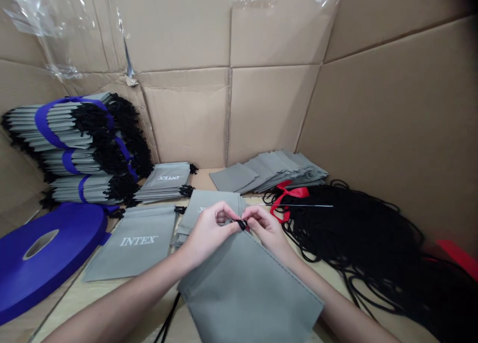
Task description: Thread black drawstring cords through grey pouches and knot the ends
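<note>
Grey bag (254,288) tilts corner-up over the table (76,297), foreground; I see left hand (209,231) and right hand (268,231) both pinching black cord (242,224) at its top corner.

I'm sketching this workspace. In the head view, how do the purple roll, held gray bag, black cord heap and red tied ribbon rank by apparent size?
1. Black cord heap
2. Held gray bag and purple roll: too alike to rank, both cropped by the edge
3. Red tied ribbon
</note>
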The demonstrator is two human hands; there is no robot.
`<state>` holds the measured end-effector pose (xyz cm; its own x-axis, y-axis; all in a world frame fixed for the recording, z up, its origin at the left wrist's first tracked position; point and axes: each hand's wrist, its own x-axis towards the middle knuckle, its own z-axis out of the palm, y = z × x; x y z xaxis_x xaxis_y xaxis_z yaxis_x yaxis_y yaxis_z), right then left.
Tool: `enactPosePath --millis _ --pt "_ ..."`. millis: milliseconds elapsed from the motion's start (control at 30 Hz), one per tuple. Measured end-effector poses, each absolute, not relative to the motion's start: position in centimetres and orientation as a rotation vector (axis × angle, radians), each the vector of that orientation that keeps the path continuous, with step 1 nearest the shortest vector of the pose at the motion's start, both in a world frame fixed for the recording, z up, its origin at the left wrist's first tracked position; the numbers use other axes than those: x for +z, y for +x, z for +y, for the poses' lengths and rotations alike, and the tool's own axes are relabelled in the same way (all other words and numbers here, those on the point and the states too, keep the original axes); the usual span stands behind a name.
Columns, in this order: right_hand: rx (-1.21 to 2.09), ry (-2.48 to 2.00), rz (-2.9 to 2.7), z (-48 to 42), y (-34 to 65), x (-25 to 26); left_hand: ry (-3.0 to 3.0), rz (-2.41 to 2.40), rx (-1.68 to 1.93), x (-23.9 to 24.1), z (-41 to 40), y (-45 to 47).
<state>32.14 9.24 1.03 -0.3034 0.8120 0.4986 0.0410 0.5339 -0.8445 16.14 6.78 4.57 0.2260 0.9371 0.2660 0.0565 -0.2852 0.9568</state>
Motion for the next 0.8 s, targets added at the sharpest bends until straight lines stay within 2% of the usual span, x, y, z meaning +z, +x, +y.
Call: enactPosePath --millis 433,800 --pt "0.637 -0.827 -2.107 8.3 33.3 3.2 1.796 1.072 1.178 4.2 6.6 16.2" --pt "0.884 -0.803 -2.147 9.1 33.7 2.6 1.958 1.035 1.075 3.9 6.6 16.3"
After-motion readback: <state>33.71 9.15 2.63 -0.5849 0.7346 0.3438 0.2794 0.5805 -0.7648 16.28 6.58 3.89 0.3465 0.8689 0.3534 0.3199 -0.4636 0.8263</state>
